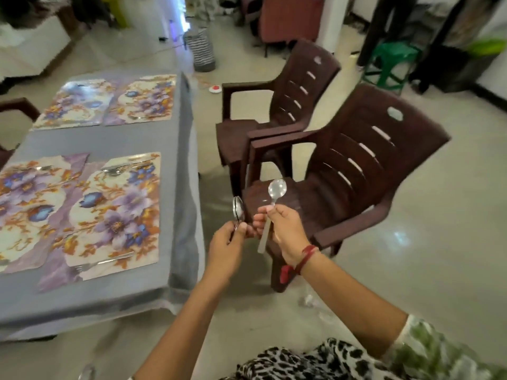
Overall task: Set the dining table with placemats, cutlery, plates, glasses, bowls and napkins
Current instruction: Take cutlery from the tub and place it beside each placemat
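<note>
**A:** From the head camera, how many placemats are down?

**B:** Four, all floral, on the grey-clothed table. There is a far left placemat, a far right placemat, a near left placemat and a near right placemat. The near two overlap at their inner edges.

**A:** Any cutlery on them?

**B:** On the near right placemat, the laid spoons lie along the far edge. They look like two, though blur makes that uncertain. One fork lies along its near edge. One more spoon-like piece sits at the top of the near left placemat. The far pair are too blurred to tell.

**A:** And the hands?

**B:** Both are in the air off the table's right side, close together. The left hand has its fingers curled round the handles of the bunched spoons. Their bowls stand up edge-on, apparently two nested, but I cannot settle the count. The right hand pinches a single spoon at the neck between thumb and fingers. Its bowl is up, and its handle hangs down past the palm. A red thread circles that wrist.

**A:** Chairs?

**B:** Two brown plastic armchairs stand to the right of the table, the nearer chair just behind the hands and the farther chair beyond it. The arm of a third chair shows at the left edge.
</note>
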`<control>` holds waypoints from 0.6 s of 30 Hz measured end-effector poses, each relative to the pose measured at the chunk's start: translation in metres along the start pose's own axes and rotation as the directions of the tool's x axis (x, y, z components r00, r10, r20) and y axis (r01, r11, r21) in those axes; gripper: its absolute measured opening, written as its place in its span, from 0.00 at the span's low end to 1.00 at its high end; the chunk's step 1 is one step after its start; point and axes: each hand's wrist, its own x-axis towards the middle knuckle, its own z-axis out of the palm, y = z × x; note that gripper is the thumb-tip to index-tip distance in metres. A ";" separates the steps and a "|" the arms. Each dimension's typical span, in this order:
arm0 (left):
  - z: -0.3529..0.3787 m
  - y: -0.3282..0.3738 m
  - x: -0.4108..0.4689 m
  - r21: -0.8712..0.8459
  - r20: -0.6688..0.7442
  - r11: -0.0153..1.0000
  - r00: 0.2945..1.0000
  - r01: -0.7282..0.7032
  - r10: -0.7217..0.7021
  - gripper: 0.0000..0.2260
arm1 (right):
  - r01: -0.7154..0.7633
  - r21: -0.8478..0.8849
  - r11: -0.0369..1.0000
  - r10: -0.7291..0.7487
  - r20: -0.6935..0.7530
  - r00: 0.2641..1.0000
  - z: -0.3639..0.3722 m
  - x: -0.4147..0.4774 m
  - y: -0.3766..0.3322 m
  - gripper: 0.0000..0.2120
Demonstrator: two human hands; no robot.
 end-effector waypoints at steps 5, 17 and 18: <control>0.090 0.014 0.012 -0.092 0.024 0.993 0.997 0.075 -0.073 0.11 | 0.024 0.007 1.000 -0.023 -0.190 0.981 -0.115 -0.006 -0.022 0.11; 0.392 0.081 0.073 -0.121 0.085 0.993 0.996 -0.008 0.018 0.14 | 0.024 -0.116 0.993 -0.079 -0.493 0.866 -0.422 0.032 -0.078 0.15; 0.419 0.095 0.085 -0.117 0.097 0.993 0.995 -0.023 0.034 0.14 | 0.024 -0.115 0.993 -0.079 -0.502 0.861 -0.445 0.038 -0.089 0.16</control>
